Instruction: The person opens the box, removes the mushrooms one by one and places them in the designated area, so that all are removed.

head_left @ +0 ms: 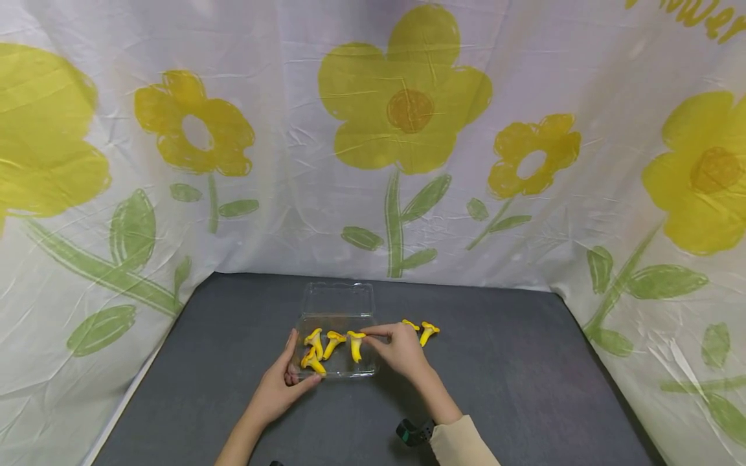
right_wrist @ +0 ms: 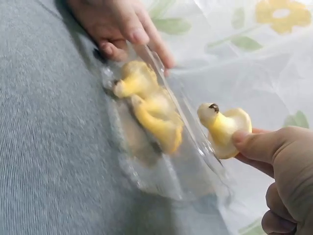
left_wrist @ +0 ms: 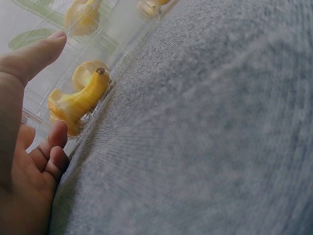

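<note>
A clear plastic clamshell box [head_left: 366,371] lies on the table with its lid [head_left: 339,299] folded back. My left hand [head_left: 275,387] grips the box's left side, thumb near the front edge and fingers along the side. Inside rest three yellow chanterelle mushrooms: an upper-left mushroom [head_left: 315,339], a middle mushroom [head_left: 334,343] and a lower-left mushroom [head_left: 313,362]. Above the box's right part, my right hand [head_left: 402,348] pinches another chanterelle [right_wrist: 222,128] by its cap between thumb and fingers. Its stem hangs downward in the head view.
Two more chanterelles lie on the dark table [head_left: 513,375] right of the box: a nearer mushroom [head_left: 429,332] and one partly hidden mushroom [head_left: 411,324] behind my right hand. A flower-printed cloth [head_left: 280,213] encloses the back and sides. A dark band [head_left: 415,432] circles my right wrist.
</note>
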A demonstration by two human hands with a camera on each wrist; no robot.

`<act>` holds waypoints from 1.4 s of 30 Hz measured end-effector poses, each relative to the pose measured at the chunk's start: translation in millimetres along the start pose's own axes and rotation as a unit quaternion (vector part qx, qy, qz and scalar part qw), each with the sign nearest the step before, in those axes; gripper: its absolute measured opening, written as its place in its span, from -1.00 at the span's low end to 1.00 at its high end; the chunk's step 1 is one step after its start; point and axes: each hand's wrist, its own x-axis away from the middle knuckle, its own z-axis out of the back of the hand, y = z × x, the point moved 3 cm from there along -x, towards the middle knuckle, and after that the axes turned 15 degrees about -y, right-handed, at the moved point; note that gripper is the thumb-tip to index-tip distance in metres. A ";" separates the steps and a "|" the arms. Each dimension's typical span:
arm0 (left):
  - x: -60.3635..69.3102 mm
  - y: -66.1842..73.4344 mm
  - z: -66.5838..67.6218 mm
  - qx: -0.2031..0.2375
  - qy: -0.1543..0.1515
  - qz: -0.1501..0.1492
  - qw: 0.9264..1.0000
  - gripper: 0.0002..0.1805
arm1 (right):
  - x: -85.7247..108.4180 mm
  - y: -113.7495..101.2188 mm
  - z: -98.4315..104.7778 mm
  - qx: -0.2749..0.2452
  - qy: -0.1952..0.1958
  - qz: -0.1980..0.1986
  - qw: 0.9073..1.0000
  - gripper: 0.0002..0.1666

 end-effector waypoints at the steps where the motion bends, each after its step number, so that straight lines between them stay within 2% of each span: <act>1: 0.1 -0.1 -0.3 0.000 0.000 -0.001 1.000 0.30 | 2.3 1.9 2.1 -0.004 0.006 -0.003 1.000 -0.79; 8: -0.6 0.2 0.4 -0.004 -0.001 -0.007 1.000 0.30 | 16.2 16.7 20.8 -0.018 0.061 -0.028 0.998 -0.81; 12: -2.6 1.4 3.0 -0.011 0.003 -0.015 1.000 0.29 | 23.5 26.7 34.1 -0.010 0.103 -0.024 0.994 -0.80; 17: -3.4 3.3 7.5 -0.018 0.012 -0.024 0.999 0.28 | 32.8 41.7 49.5 -0.008 0.133 -0.032 0.991 -0.79; 27: -0.9 2.6 6.8 -0.016 0.011 -0.021 1.000 0.30 | 68.9 80.7 75.9 0.035 0.217 -0.073 0.973 -0.79; 35: -0.4 -0.2 3.7 -0.013 0.002 -0.004 1.000 0.31 | 91.4 108.1 77.1 0.047 0.237 -0.104 0.965 -0.80; 42: -0.1 0.1 -0.8 -0.016 -0.005 -0.002 1.000 0.31 | 103.8 121.6 70.8 0.054 0.231 -0.139 0.961 -0.81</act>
